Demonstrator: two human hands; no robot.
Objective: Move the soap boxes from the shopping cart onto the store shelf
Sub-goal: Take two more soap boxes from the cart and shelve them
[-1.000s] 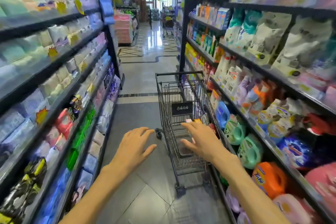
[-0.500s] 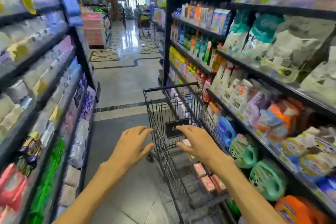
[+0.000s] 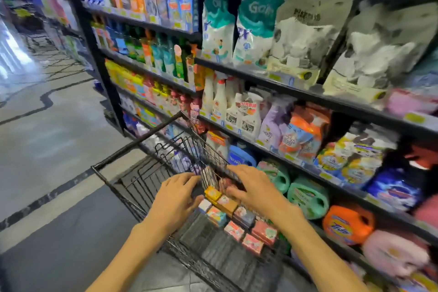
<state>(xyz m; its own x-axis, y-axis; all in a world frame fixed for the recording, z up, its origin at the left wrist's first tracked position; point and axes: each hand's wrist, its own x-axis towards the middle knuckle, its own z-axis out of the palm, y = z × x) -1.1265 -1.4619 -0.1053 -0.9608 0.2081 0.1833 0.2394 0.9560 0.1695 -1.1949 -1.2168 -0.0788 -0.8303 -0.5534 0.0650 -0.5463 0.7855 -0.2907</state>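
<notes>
Both hands reach into the shopping cart (image 3: 132,147) — left hand (image 3: 176,199) and right hand (image 3: 254,188) apart, fingers spread over the soap boxes (image 3: 237,218).

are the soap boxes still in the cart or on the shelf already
In the cart: the soap boxes lie on the shopping cart floor, under both hands.

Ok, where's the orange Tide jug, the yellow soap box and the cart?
Tide jug (image 3: 344,225): head view, front label.
Yellow soap box (image 3: 212,192): head view, top face.
Cart (image 3: 142,138): head view, front rim bar.
</notes>
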